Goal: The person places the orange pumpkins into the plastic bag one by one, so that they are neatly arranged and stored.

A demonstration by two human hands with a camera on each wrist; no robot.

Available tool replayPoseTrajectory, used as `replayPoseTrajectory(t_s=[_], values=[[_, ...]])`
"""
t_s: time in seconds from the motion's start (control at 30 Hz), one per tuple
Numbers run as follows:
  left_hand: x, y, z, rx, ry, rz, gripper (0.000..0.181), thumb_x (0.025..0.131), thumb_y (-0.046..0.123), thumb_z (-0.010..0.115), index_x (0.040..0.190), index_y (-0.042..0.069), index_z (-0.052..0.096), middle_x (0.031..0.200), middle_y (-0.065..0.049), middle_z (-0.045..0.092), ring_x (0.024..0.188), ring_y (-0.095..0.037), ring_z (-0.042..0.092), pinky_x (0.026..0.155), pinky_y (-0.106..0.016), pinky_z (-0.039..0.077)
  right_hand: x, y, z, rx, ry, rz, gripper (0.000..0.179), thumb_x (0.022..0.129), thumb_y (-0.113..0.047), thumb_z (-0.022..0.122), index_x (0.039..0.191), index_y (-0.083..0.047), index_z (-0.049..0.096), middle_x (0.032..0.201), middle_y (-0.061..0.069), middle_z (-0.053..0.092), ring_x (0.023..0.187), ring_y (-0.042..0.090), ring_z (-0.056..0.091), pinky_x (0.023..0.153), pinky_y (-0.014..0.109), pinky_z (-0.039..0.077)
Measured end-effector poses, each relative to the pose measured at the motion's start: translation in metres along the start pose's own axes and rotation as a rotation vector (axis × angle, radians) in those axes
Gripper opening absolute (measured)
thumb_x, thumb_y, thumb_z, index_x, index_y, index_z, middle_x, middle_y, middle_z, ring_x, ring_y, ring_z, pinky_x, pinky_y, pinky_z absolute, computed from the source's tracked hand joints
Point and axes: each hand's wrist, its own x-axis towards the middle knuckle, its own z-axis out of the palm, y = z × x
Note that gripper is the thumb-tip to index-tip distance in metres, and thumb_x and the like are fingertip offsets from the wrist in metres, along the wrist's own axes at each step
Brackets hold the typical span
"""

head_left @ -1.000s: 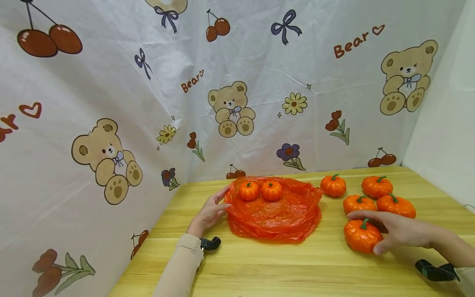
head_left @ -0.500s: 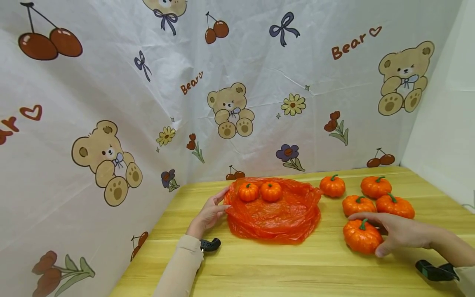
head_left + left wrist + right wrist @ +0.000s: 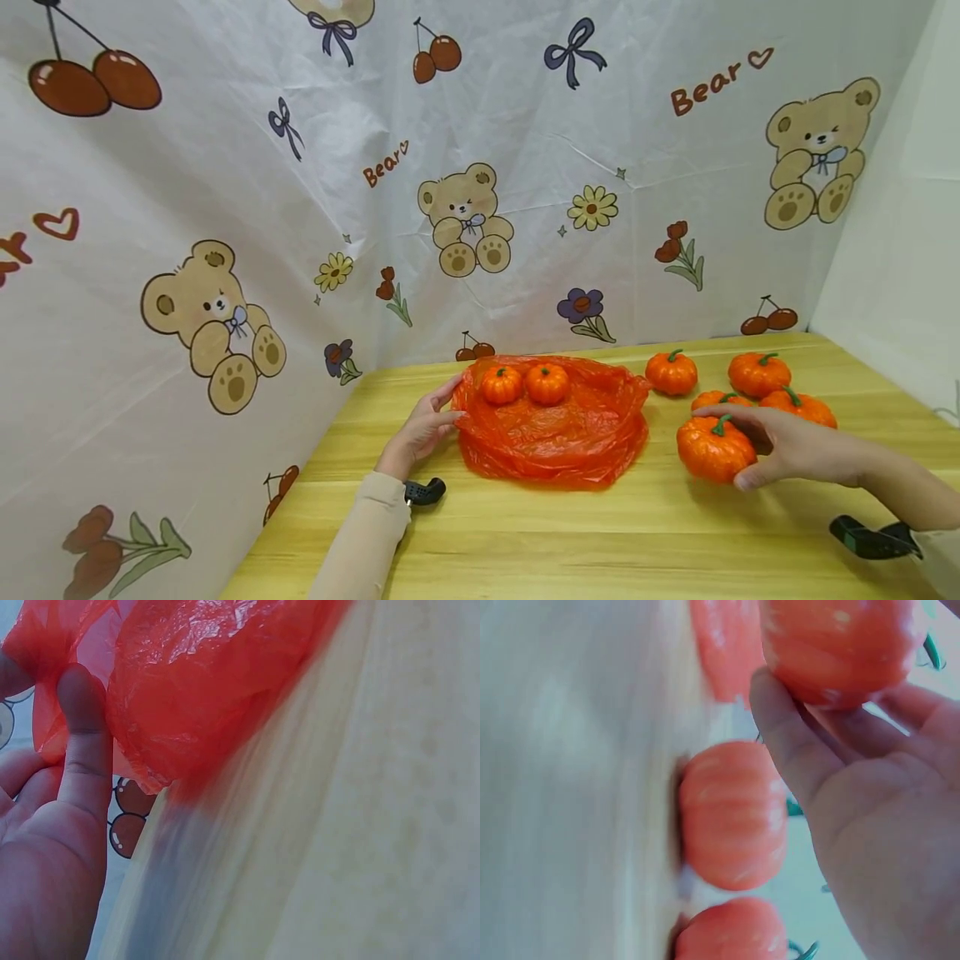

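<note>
My right hand (image 3: 798,447) grips a small orange pumpkin (image 3: 716,451) with a green stem, thumb on the near side and fingers over the far side. It hangs just above the table; in the right wrist view the pumpkin (image 3: 840,649) sits between thumb and fingers. On the left, my left hand (image 3: 424,429) pinches the rim of a red plastic bag (image 3: 555,446), which lies spread wide at the mouth. The left wrist view shows the thumb (image 3: 84,742) against the thin film of the bag (image 3: 202,682). Two pumpkins (image 3: 525,386) lie in the bag at its back.
Several more pumpkins (image 3: 759,376) stand at the right back of the wooden table (image 3: 570,542), just beyond my right hand. One pumpkin (image 3: 671,372) is beside the bag's right rim. A printed bear curtain (image 3: 510,167) hangs behind, and a white wall (image 3: 900,233) borders the right.
My right hand has lifted the pumpkin off the table and shifted it slightly left and away from me. The left hand and the bag stay where they were.
</note>
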Motion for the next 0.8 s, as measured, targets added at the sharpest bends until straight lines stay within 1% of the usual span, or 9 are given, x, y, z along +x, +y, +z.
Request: replayPoseTrajectory(t_s=[0.03,0.1,0.23,0.3,0.4,0.5,0.53,0.7,0.8], values=[[0.000,0.000,0.000,-0.002,-0.003,0.000,0.081,0.096,-0.012,0.055,0.165,0.014,0.023,0.174,-0.010,0.015,0.150,-0.044,0.032,0.088,-0.020,0.059,0.001,-0.003,0.000,0.001,0.009,0.008,0.082,0.087,-0.015,0.081,0.157,-0.010,0.038,0.136,-0.034,0.049,0.116,-0.007,0.055,0.088,0.015,0.051],[0.000,0.000,0.000,-0.012,-0.003,0.001,0.081,0.096,-0.012,0.055,0.165,0.014,0.023,0.174,-0.010,0.015,0.152,-0.045,0.030,0.090,-0.021,0.059,0.005,-0.010,-0.001,0.003,0.026,0.024,0.080,0.088,-0.016,0.080,0.156,-0.011,0.039,0.136,-0.027,0.054,0.113,-0.004,0.058,0.087,0.017,0.052],[0.000,0.000,0.000,-0.012,0.002,0.011,0.081,0.096,-0.012,0.055,0.165,0.012,0.021,0.174,-0.011,0.014,0.152,-0.046,0.027,0.090,-0.021,0.059,0.015,-0.026,-0.002,0.011,0.041,0.060,0.078,0.090,-0.020,0.080,0.156,-0.010,0.039,0.137,0.001,0.060,0.109,0.002,0.061,0.085,0.020,0.054],[-0.001,0.001,0.001,-0.010,0.003,0.014,0.081,0.096,-0.012,0.054,0.165,0.011,0.021,0.174,-0.011,0.014,0.152,-0.046,0.027,0.091,-0.021,0.059,0.020,-0.032,-0.001,0.031,0.039,0.076,0.078,0.090,-0.021,0.079,0.156,-0.009,0.039,0.135,0.011,0.061,0.106,0.005,0.062,0.084,0.021,0.054],[0.000,0.001,0.001,-0.002,0.004,0.007,0.081,0.096,-0.011,0.055,0.165,0.013,0.022,0.174,-0.010,0.015,0.152,-0.046,0.027,0.090,-0.021,0.059,0.027,-0.038,0.001,0.099,0.024,0.092,0.077,0.092,-0.019,0.077,0.156,-0.006,0.036,0.133,0.015,0.062,0.105,0.009,0.064,0.084,0.023,0.056],[0.001,0.000,0.001,-0.001,0.008,0.001,0.081,0.095,-0.012,0.056,0.165,0.014,0.024,0.174,-0.009,0.017,0.152,-0.046,0.028,0.089,-0.021,0.059,0.033,-0.041,0.004,0.150,0.031,0.137,0.077,0.093,-0.019,0.076,0.157,-0.006,0.035,0.134,0.016,0.062,0.106,0.010,0.064,0.084,0.024,0.057],[0.001,0.000,0.001,0.000,0.009,-0.001,0.081,0.095,-0.011,0.057,0.165,0.015,0.025,0.174,-0.008,0.017,0.152,-0.046,0.028,0.089,-0.021,0.059,0.035,-0.042,0.005,0.151,0.041,0.159,0.078,0.092,-0.021,0.077,0.156,-0.006,0.035,0.133,0.015,0.062,0.107,0.011,0.064,0.085,0.024,0.057],[0.002,0.001,0.000,-0.011,0.010,-0.005,0.081,0.095,-0.012,0.056,0.165,0.014,0.025,0.173,-0.009,0.017,0.151,-0.047,0.028,0.089,-0.021,0.060,0.047,-0.047,0.007,0.082,0.086,0.243,0.081,0.091,-0.031,0.079,0.154,-0.001,0.038,0.134,0.014,0.063,0.113,0.021,0.060,0.087,0.025,0.055],[0.001,0.001,0.000,-0.018,0.014,-0.007,0.081,0.094,-0.012,0.056,0.165,0.013,0.024,0.173,-0.010,0.017,0.151,-0.047,0.028,0.087,-0.020,0.060,0.055,-0.053,0.007,0.036,0.101,0.285,0.084,0.090,-0.036,0.079,0.153,0.002,0.039,0.136,0.017,0.061,0.116,0.028,0.059,0.091,0.033,0.055]])
